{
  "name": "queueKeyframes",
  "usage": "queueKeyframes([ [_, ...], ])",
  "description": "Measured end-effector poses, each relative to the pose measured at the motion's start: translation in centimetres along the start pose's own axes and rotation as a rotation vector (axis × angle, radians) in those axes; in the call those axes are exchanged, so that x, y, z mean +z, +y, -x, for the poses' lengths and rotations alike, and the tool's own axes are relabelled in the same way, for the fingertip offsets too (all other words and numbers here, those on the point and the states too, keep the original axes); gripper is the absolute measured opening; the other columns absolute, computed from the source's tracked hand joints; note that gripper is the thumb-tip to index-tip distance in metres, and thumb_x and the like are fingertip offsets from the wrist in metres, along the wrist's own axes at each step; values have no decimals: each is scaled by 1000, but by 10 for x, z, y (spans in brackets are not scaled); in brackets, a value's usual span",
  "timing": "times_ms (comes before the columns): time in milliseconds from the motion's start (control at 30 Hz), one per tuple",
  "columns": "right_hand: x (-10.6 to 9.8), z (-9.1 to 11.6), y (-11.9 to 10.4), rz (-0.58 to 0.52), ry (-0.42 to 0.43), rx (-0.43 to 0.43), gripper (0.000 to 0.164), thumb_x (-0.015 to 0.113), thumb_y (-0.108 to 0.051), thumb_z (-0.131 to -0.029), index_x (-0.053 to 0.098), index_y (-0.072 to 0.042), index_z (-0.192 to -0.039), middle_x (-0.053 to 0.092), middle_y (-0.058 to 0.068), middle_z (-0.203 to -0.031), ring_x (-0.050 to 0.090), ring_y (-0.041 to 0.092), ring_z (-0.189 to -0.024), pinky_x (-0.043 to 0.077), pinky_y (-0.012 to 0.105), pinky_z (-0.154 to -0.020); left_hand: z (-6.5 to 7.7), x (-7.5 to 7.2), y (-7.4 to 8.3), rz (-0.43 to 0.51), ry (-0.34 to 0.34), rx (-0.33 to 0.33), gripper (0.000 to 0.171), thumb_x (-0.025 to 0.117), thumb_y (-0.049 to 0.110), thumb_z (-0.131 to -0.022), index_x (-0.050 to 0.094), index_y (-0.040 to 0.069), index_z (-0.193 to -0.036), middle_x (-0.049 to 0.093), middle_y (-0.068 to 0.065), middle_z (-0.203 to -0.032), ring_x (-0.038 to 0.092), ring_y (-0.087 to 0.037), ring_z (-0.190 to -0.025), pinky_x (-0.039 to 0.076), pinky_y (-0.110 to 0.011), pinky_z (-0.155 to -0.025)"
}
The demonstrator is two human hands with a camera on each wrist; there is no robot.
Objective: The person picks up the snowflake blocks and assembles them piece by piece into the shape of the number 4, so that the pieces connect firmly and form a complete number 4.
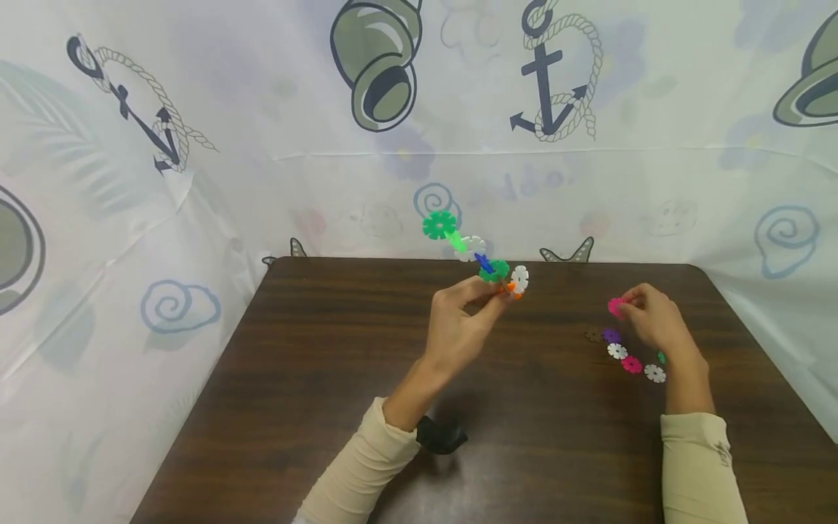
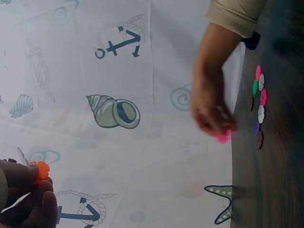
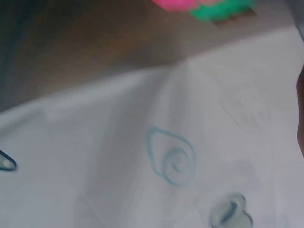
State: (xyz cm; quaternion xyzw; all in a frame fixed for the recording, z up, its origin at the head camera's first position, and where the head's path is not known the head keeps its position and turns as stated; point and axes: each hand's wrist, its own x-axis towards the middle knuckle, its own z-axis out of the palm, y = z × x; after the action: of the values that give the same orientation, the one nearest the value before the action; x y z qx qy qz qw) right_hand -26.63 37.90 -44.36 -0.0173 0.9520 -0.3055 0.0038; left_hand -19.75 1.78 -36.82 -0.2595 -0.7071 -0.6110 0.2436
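In the head view, the left hand (image 1: 460, 320) pinches a chain of notched discs (image 1: 484, 263) rising above its fingertips; the right hand (image 1: 657, 322) pinches a pink disc (image 1: 615, 306), with loose discs (image 1: 631, 364) on the table (image 1: 524, 451) just below it. The left wrist view shows an orange disc (image 2: 42, 172) against the left hand's thumb. In the right wrist view, discs are blurred and the grip cannot be told.

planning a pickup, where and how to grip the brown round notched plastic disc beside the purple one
Probably pinch the brown notched plastic disc by its left rim, from above and left: it lies flat, and the purple notched disc sits close on its right.
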Motion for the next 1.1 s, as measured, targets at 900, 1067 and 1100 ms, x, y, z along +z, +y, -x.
queueKeyframes([
  [900,-23,65,-149,-297,542,-329,24,68,-20,-101,58,-3,-116,69,-25,-76,64,-11,-72,39,18,-76,1,4,2,-14,-16,24,8,76,3,-89,81,-1,-94,79,-13,-88,71,-20,-71,57,-21,-66],
  [1067,-20,73,-160,-317,542,-351,21,68,-16,-101,57,-3,-114,70,-20,-76,64,-5,-71,38,20,-72,2,5,1,-18,-24,17,7,74,1,-89,80,-1,-92,79,-13,-87,70,-19,-70,59,-21,-70],
  [1100,-19,74,-162,-324,540,-358,20,68,-15,-100,57,-3,-114,70,-19,-77,64,-5,-72,39,19,-73,2,5,0,-19,-26,14,7,74,1,-89,80,-1,-92,79,-13,-86,70,-19,-70,59,-21,-71],
])
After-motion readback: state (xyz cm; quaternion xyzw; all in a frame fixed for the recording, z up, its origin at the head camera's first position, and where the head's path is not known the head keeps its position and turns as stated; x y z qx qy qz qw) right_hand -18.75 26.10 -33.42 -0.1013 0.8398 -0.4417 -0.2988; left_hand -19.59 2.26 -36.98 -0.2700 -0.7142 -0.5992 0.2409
